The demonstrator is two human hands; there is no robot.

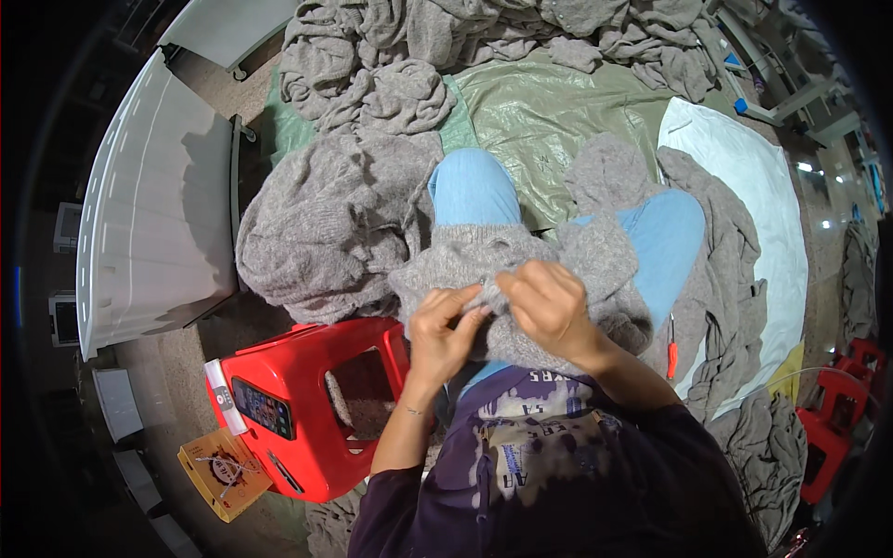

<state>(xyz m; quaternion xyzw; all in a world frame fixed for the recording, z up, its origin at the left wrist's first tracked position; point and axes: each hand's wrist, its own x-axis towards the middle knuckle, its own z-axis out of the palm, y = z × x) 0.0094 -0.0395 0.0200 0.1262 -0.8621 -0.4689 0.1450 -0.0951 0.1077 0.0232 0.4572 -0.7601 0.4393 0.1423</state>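
A grey knitted garment point(493, 244) with a ribbed edge lies bunched across my lap. My left hand point(443, 333) pinches a bit of its knit between thumb and forefinger. Close beside it, my right hand point(551, 305) is closed, its fingertips against the same patch of fabric. Whatever those right fingers grip is too small or hidden to make out. To the right of my lap is a thin tool with an orange-red handle point(672, 361).
A red plastic stool point(307, 348) at my left holds a phone point(261, 407); a yellow box point(223, 472) is beside it. Grey knitwear heaps point(326, 223) surround me on a green sheet point(549, 112). A big white bin point(158, 205) stands left, and a white sheet point(744, 186) lies right.
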